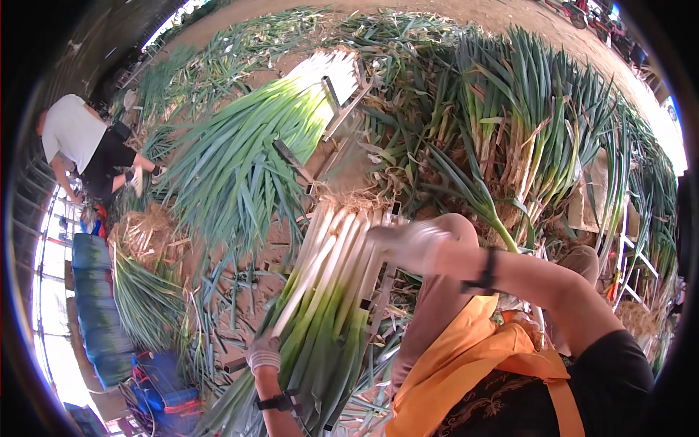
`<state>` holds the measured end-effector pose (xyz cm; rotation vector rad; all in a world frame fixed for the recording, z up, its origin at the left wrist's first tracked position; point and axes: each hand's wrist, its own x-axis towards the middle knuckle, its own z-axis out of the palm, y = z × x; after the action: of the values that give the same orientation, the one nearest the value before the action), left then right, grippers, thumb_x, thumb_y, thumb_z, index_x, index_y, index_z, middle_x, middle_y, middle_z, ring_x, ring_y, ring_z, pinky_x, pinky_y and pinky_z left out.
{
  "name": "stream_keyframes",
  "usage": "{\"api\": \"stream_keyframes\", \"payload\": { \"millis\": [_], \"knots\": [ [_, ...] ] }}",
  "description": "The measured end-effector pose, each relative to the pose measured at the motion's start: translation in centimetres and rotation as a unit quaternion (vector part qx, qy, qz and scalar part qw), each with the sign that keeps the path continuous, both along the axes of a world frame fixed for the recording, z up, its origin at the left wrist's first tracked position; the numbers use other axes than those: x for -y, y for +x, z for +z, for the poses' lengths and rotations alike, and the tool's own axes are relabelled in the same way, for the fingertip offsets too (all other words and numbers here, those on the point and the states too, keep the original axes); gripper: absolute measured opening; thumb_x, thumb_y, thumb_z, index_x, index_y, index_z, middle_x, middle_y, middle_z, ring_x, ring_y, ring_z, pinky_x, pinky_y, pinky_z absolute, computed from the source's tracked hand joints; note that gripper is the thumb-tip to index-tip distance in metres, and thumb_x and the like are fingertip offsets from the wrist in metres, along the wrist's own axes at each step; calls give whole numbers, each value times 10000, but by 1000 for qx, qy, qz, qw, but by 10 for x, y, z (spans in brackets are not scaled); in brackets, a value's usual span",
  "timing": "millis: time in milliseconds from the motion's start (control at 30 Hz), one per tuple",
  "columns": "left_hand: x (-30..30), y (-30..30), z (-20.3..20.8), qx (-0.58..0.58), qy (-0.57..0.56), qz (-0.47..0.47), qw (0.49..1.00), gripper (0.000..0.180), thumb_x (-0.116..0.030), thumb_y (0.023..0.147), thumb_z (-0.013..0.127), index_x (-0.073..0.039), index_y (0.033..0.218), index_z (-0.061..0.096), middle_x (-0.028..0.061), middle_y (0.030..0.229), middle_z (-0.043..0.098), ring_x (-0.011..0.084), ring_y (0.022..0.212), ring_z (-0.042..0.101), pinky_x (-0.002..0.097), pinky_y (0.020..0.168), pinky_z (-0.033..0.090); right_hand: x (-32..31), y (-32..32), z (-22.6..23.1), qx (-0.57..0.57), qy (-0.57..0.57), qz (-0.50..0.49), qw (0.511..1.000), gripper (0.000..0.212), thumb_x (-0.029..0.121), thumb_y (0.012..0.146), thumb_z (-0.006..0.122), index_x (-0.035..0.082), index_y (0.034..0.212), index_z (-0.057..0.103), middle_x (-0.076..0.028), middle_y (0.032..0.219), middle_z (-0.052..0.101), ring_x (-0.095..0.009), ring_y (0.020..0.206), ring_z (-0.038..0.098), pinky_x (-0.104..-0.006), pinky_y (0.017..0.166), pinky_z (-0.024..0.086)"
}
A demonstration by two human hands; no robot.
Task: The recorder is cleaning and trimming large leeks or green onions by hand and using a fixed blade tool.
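Note:
A bundle of long green onions (pixel 328 284) lies in a low metal frame (pixel 378 302) before me, roots away from me and leaves toward me. My left hand (pixel 263 355), in a pale glove, is closed at the bundle's left side, where one white-stemmed stalk runs down into it. Its fingertips are partly hidden. My right hand (pixel 411 246), also gloved, is smeared by motion beside the white stems at the bundle's upper right. Its fingers cannot be made out. Another stalk (pixel 499 226) slants beyond my right forearm.
A second onion pile (pixel 247 138) rests in another frame (pixel 342 109) farther off. Upright onions (pixel 517 116) crowd the right. At left lie a rooty bundle (pixel 145 284) and blue-green wrapped bundles (pixel 102 313). A person (pixel 84 146) bends at far left. Loose leaves litter the ground.

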<state>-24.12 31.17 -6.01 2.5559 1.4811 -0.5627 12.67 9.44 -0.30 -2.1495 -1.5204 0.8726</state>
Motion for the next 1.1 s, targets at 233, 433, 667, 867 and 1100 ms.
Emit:
{"api": "stream_keyframes", "payload": {
  "millis": [233, 433, 667, 867, 1100],
  "knots": [
    [15, 11, -4, 57, 19, -34, 998, 295, -315, 798, 559, -229, 1080, 581, 192, 824, 611, 365, 772, 597, 456, 656, 460, -141, -81, -99, 117, -110, 240, 957, 693, 147, 793, 568, 64, 1379, 207, -97, 1441, 223, -230, 1238, 389, -345, 955, 416],
    [14, 41, -15, 61, -10, -9, 998, 286, -267, 791, 535, -201, 1067, 578, 189, 835, 606, 360, 771, 595, 455, 656, 455, -159, -63, -144, 111, -40, 140, 983, 398, 105, 826, 483, 61, 1221, 452, -139, 1239, 488, -276, 1044, 548, -357, 840, 481],
    [15, 76, -55, 59, 12, 26, 998, 270, -289, 793, 527, -206, 1045, 575, 183, 799, 612, 356, 758, 603, 467, 649, 461, -172, -26, -154, 188, -44, 104, 976, 214, 74, 778, 538, 52, 968, 634, -138, 974, 633, -295, 889, 615, -349, 731, 510],
    [19, 77, -78, 28, -13, 64, 997, 334, -343, 786, 570, -220, 1097, 581, 151, 884, 626, 340, 815, 604, 436, 715, 475, -168, -33, -144, 217, -38, 104, 970, 168, 68, 736, 587, 33, 880, 665, -130, 874, 656, -296, 821, 632, -349, 677, 514],
    [-10, 41, -34, 27, -181, 22, 983, 273, -296, 802, 532, -101, 966, 630, 209, 897, 601, 378, 853, 569, 430, 742, 448, -171, -30, -148, 186, -64, 122, 973, 208, 64, 741, 592, 40, 936, 661, -119, 978, 644, -296, 889, 620, -350, 715, 513]
  ]
}}
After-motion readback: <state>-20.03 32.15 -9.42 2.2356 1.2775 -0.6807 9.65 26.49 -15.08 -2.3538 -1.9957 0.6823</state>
